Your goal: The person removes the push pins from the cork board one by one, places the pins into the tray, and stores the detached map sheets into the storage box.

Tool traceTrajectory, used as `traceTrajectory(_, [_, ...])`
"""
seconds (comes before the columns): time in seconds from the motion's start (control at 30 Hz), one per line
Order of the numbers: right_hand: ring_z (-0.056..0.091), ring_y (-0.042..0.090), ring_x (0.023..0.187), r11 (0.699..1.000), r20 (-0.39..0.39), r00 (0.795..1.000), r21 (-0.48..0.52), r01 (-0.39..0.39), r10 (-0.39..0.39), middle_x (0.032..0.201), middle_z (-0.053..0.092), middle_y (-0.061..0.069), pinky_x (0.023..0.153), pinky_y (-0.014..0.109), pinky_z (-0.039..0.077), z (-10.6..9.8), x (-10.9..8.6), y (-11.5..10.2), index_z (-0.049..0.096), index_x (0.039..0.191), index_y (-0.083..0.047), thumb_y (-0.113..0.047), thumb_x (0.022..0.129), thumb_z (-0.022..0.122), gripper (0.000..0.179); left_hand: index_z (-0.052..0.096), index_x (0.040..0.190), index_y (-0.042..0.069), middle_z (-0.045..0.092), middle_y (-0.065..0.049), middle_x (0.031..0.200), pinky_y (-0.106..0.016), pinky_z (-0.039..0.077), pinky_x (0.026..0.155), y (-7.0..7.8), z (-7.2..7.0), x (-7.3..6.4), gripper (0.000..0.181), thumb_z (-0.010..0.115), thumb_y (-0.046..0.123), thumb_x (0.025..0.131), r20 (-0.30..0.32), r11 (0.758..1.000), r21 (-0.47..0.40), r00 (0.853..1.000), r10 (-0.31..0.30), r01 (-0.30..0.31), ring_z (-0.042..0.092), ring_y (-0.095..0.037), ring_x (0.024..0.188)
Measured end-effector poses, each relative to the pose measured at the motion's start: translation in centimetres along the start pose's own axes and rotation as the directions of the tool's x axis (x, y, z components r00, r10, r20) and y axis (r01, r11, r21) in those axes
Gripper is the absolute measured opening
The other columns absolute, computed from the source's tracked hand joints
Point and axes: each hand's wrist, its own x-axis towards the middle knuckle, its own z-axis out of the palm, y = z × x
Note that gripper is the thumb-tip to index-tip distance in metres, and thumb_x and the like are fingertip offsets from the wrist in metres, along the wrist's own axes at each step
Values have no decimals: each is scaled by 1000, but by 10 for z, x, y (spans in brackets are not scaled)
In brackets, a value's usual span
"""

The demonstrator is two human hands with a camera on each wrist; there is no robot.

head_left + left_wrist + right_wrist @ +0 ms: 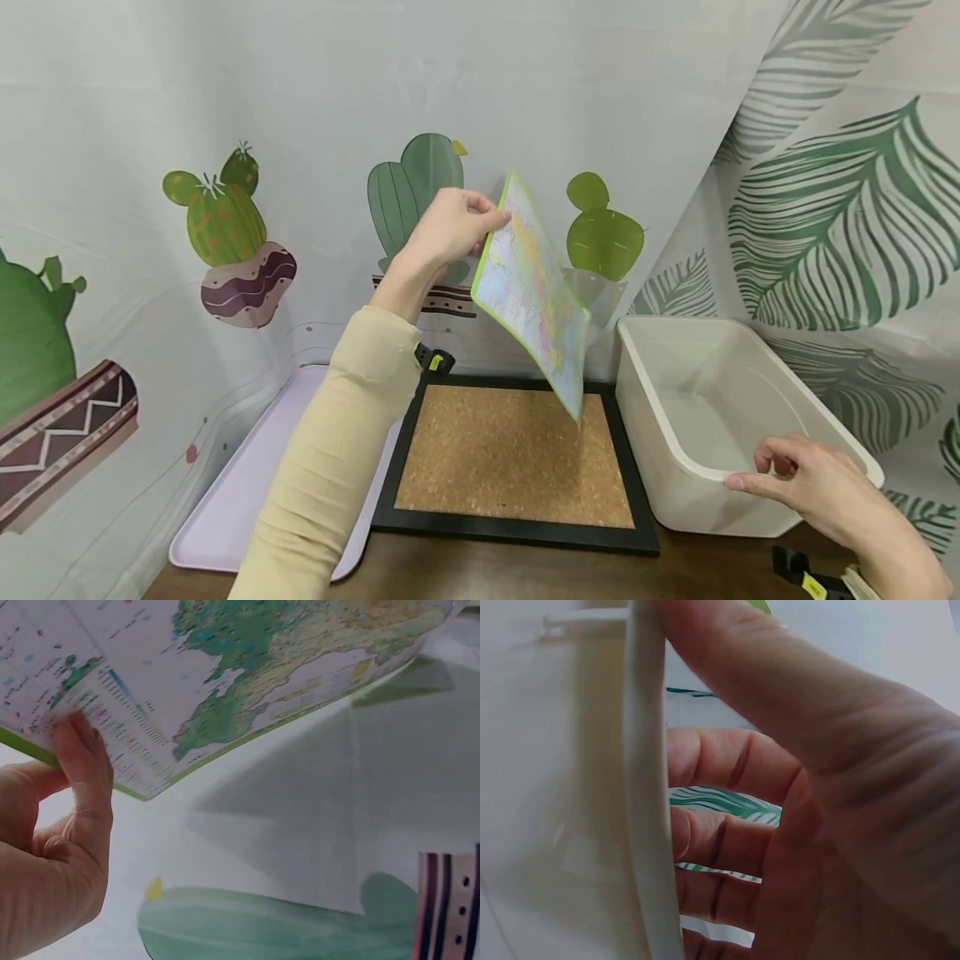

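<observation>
A flexible map sheet [534,287] with a lime-green border hangs tilted above the cork board [498,462]. My left hand [453,223] pinches its left edge between thumb and fingers. The left wrist view shows the map's other face, with green and tan land [247,682], and the fingertips overlapping a printed legend. My right hand [821,483] holds the front rim of a white plastic bin [660,442], fingers bent over it and thumb along the near side. In the right wrist view, the rim [646,787] hides the fingertips.
The black-framed cork board lies flat on a dark wooden table [450,571], between the bin and a pale lilac tray [247,492]. My left sleeve covers part of the tray. A white curtain [315,92] printed with cacti and leaves hangs behind everything.
</observation>
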Motion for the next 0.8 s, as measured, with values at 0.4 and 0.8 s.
traceTrajectory(0.4, [33,9,62,1000,0,1000,2,-3,3,72,40,-4,56,28,24,0,0,1,51,74,-24,-50,80,77,37,68,98,5,59,-2,92,-29,49,73,49,3,8,20,70,25,93,-15,964,-266,1000,-8,4,51,-15,72])
traceTrajectory(0.8, [33,9,61,1000,19,1000,3,-20,20,72,40,-3,56,29,24,-1,-1,0,51,75,-22,-51,81,75,38,70,98,0,67,-8,88,-22,49,63,71,24,18,16,69,15,93,55,865,-501,998,-12,38,58,-14,65])
